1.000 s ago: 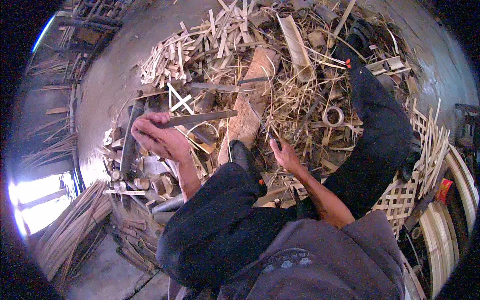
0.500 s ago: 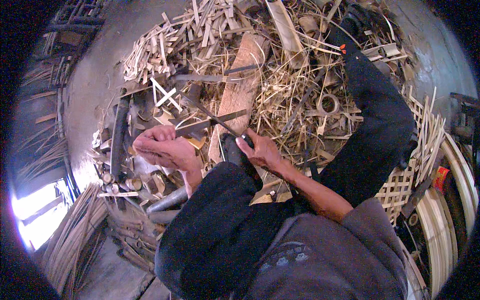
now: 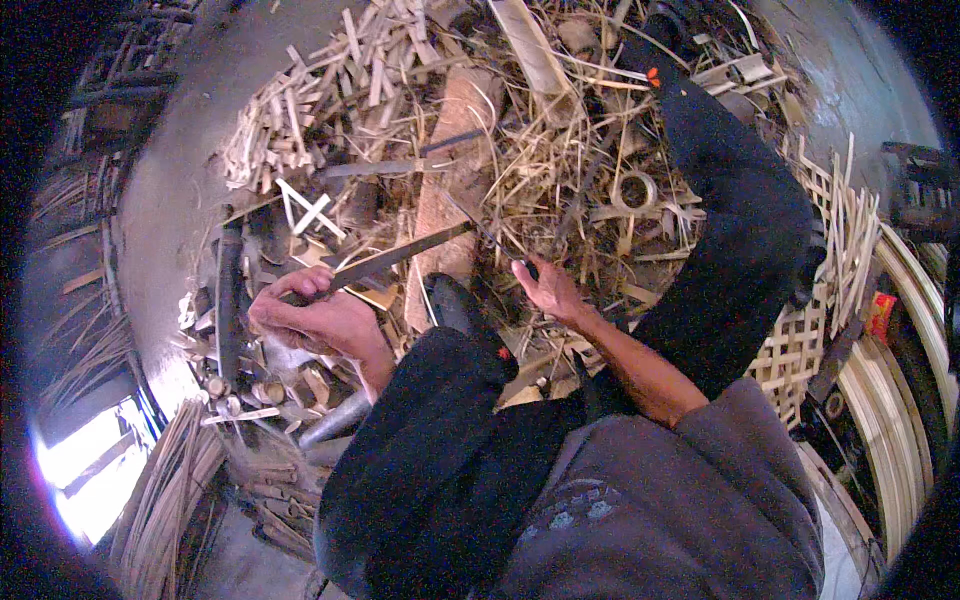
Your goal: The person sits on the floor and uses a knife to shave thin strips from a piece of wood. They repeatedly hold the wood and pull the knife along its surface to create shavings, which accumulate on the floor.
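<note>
Left hand (image 3: 315,318) shifted lower, gripping bamboo strip (image 3: 400,256), right hand (image 3: 548,290) on blade (image 3: 478,230)

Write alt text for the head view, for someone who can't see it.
Seen from above, a seated person's left hand grips a long flat bamboo strip while the right hand holds a thin blade against it. Around them lie a wooden block, heaped bamboo offcuts and a woven lattice panel.
</note>
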Available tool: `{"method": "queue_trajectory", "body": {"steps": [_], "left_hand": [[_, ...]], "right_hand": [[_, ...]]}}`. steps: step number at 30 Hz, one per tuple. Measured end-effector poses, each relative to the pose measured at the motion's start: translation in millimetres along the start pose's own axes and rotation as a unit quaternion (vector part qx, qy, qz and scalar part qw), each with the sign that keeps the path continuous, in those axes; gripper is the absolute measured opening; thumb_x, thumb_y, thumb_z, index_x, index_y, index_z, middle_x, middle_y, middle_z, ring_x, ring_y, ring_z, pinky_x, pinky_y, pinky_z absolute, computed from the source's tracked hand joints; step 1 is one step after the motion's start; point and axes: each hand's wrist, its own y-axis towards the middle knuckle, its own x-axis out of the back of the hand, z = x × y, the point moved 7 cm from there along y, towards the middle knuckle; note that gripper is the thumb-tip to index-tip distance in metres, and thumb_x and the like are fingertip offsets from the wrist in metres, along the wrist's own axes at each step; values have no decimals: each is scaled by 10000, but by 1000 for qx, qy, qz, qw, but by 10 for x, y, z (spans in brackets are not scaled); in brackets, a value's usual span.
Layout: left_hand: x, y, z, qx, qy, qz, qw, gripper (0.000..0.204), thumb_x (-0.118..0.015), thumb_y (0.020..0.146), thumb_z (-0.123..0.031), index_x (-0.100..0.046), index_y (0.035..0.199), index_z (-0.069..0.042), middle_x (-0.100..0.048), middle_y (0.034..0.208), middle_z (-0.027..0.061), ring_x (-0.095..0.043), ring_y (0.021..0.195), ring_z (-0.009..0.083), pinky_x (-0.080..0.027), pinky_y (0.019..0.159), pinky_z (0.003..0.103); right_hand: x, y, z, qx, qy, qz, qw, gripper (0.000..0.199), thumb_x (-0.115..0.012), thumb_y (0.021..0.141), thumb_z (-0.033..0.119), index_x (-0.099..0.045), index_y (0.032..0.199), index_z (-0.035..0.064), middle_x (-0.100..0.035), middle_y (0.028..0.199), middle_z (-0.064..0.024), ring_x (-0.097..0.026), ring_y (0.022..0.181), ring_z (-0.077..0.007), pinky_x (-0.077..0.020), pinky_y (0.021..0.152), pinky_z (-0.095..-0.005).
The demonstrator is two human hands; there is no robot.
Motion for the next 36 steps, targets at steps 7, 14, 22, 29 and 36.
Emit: {"method": "queue_trajectory", "body": {"steps": [7, 14, 22, 29, 36], "left_hand": [[38, 137, 251, 167, -255, 6, 952, 321, -509, 921, -390, -503, 786, -99, -470, 691, 25, -457, 708, 153, -366, 741, 294], [38, 107, 247, 164, -264, 36, 950, 257, -509, 896, -278, -463, 696, -122, -438, 657, -2, -431, 688, 133, -344, 734, 292], [-14, 65, 186, 135, -249, 79, 956, 295, -471, 903, -259, -439, 643, -124, -424, 631, 4, -424, 678, 148, -339, 720, 294], [-38, 109, 123, 65, -128, 35, 989, 304, -483, 936, -325, -466, 744, -90, -457, 704, 30, -442, 709, 152, -362, 725, 310], [-25, 209, 33, -2, -8, 80, 997, 352, -398, 998, -395, -399, 811, -98, -332, 687, 1, -358, 628, 127, -337, 627, 290]], "right_hand": [[15, -184, 859, 46, 67, 54, 995, 487, -485, 910, 503, -567, 1090, 57, -602, 767, -216, -612, 716, -345, -457, 653, -434], [-10, -262, 1291, 76, 70, 83, 991, 440, -499, 897, 511, -557, 1082, 116, -574, 631, -173, -594, 594, -352, -455, 573, -429], [104, -97, 539, 19, 37, 13, 999, 516, -493, 888, 549, -560, 1111, 88, -632, 800, -239, -627, 766, -420, -492, 676, -490], [9, -27, -165, -66, -36, -3, 997, 584, -451, 893, 574, -577, 1087, 37, -641, 778, -232, -627, 771, -433, -484, 718, -487], [108, -195, 538, 1, 38, 80, 996, 566, -426, 918, 542, -495, 1177, 43, -643, 914, -252, -619, 866, -445, -486, 768, -511]]}}
